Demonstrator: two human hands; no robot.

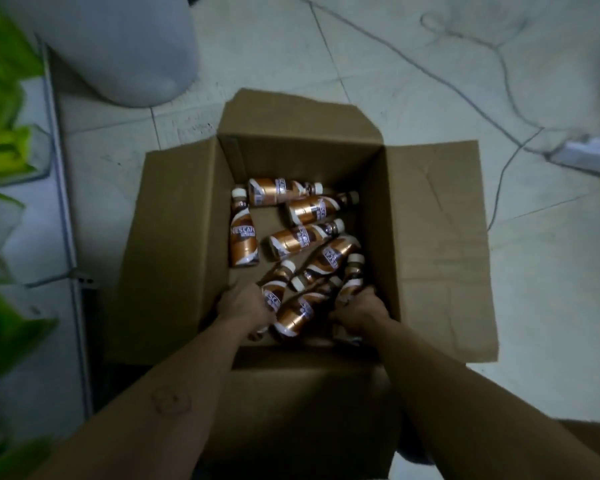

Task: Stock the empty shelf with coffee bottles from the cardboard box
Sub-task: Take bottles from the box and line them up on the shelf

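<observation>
Left hand (246, 308) and right hand (359, 311) each wrap a coffee bottle (272, 294) inside the cardboard box (174, 244). Several bottles lie beyond them, so much stocking seems left.

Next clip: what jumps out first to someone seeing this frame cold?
An open cardboard box sits mid-frame on the tiled floor, with copper-brown coffee bottles lying scattered inside. At its near edge, the left hand and right hand each close around a bottle. Blurred bright green packs line the left.

small shop or stockroom, open cardboard box (174, 244) of identical coffee bottles (244, 237) on pale tiled floor (430, 81), white shelving (63, 209) with green packaged goods (4, 147) at left, loose cable (499, 133)
</observation>
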